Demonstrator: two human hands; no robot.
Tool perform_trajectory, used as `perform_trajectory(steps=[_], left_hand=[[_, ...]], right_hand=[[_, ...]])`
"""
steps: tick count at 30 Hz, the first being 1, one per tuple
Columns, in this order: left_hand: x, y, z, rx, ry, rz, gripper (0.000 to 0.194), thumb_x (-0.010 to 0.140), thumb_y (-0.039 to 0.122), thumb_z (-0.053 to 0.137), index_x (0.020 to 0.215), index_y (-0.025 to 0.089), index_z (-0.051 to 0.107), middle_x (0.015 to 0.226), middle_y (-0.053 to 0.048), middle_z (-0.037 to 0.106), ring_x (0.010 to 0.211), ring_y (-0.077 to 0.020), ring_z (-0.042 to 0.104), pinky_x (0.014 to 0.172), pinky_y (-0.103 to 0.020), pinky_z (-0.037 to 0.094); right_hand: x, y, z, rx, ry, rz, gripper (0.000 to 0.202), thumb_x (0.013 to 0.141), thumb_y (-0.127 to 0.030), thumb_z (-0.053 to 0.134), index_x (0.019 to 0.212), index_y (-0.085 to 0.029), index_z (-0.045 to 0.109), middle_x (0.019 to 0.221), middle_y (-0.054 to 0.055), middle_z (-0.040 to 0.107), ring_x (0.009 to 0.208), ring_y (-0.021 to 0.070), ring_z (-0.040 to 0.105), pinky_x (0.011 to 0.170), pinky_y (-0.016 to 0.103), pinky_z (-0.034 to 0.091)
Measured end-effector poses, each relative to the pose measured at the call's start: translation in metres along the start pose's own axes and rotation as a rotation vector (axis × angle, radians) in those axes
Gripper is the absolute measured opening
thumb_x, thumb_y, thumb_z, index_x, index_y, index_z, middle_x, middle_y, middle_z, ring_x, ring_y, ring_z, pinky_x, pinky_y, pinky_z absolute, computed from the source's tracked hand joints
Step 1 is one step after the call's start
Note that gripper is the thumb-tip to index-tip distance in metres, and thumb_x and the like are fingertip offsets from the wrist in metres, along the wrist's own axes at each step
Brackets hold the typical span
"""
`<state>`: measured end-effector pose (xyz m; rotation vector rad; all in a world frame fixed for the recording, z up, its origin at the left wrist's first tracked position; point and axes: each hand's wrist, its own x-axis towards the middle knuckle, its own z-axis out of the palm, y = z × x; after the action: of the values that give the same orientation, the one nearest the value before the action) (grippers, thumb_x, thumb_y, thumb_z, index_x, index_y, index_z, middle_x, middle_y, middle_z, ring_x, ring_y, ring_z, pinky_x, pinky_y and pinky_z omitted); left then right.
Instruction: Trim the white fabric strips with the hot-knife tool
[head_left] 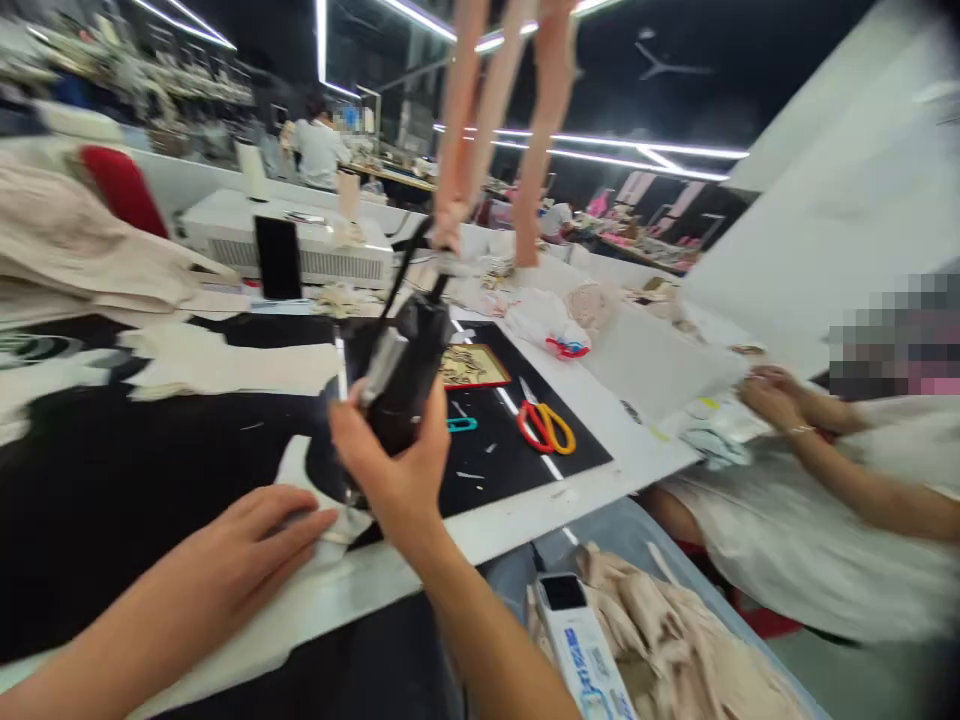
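Note:
My right hand (397, 470) is wrapped round the black body of a handheld electric fabric cutter (420, 360), which stands upright at the table's front edge. Its top is tied to pink hanging straps (457, 130), and its lower end is partly hidden by my hand. Beside it, my left hand (277, 530) lies flat, fingertips pressing on a small white fabric piece (296, 465) next to the cutter's base. Farther left on the black mat (187, 460) lies a stack of cream cut fabric pieces (232, 365).
Scissors with red and orange handles (546, 425) lie right of the cutter, near a gold-patterned card (474, 366). A black phone (278, 257) stands at the back. Below the table edge are beige cloth (660, 620) and a white box (581, 640). A co-worker's hands (776, 395) are at right.

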<state>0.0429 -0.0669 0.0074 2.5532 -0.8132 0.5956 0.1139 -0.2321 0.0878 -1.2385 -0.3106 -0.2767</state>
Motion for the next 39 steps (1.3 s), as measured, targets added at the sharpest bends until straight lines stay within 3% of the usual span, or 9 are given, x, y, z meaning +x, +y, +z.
perform_trajectory(steps=[3, 10, 20, 24, 29, 39], left_hand=[[-0.003, 0.008, -0.006, 0.09, -0.127, -0.01, 0.034, 0.111, 0.028, 0.04, 0.133, 0.023, 0.065, 0.119, -0.01, 0.066, 0.11, -0.0215, 0.066, 0.094, -0.034, 0.062], [0.001, 0.019, -0.009, 0.074, -0.132, -0.042, 0.027, 0.108, 0.022, 0.048, 0.131, 0.018, 0.062, 0.114, -0.011, 0.063, 0.108, -0.0234, 0.063, 0.09, -0.035, 0.062], [-0.001, 0.018, -0.008, 0.057, -0.116, -0.041, 0.026, 0.108, 0.021, 0.048, 0.13, 0.018, 0.062, 0.115, -0.011, 0.063, 0.107, -0.0229, 0.063, 0.09, -0.035, 0.062], [-0.002, 0.019, -0.006, 0.059, -0.109, -0.059, 0.027, 0.108, 0.024, 0.047, 0.13, 0.02, 0.062, 0.117, -0.01, 0.063, 0.108, -0.0221, 0.064, 0.089, -0.033, 0.062], [-0.002, 0.018, -0.007, 0.061, -0.108, -0.055, 0.028, 0.109, 0.025, 0.046, 0.13, 0.02, 0.063, 0.117, -0.011, 0.062, 0.108, -0.023, 0.063, 0.09, -0.034, 0.062], [-0.003, 0.016, -0.005, 0.082, -0.101, -0.084, 0.027, 0.106, 0.025, 0.052, 0.13, 0.023, 0.065, 0.119, -0.012, 0.058, 0.111, -0.0261, 0.061, 0.091, -0.038, 0.062]], right_hand=[[0.002, 0.003, -0.007, -0.056, 0.072, -0.041, 0.039, 0.072, -0.033, 0.085, 0.1, -0.024, 0.059, 0.076, -0.005, 0.068, 0.059, 0.0125, 0.062, 0.059, 0.027, 0.055], [-0.001, 0.006, -0.009, 0.041, -0.015, -0.131, 0.033, 0.081, -0.024, 0.08, 0.108, -0.025, 0.061, 0.077, -0.005, 0.069, 0.06, 0.013, 0.064, 0.06, 0.028, 0.056], [0.002, 0.006, -0.007, 0.085, -0.021, -0.124, 0.027, 0.082, -0.023, 0.079, 0.101, -0.025, 0.06, 0.078, -0.006, 0.069, 0.058, 0.0113, 0.063, 0.061, 0.029, 0.055], [0.004, 0.006, -0.003, 0.087, -0.009, -0.089, 0.035, 0.083, -0.028, 0.08, 0.11, -0.025, 0.058, 0.079, -0.006, 0.068, 0.057, 0.0122, 0.063, 0.06, 0.03, 0.055], [0.004, 0.01, 0.002, 0.075, -0.031, -0.078, 0.029, 0.083, -0.031, 0.081, 0.1, -0.025, 0.057, 0.077, -0.005, 0.068, 0.058, 0.0125, 0.063, 0.06, 0.03, 0.056], [0.006, 0.014, 0.004, 0.105, -0.028, -0.082, 0.033, 0.085, -0.025, 0.079, 0.112, -0.025, 0.06, 0.08, -0.006, 0.069, 0.057, 0.0112, 0.063, 0.059, 0.028, 0.054]])
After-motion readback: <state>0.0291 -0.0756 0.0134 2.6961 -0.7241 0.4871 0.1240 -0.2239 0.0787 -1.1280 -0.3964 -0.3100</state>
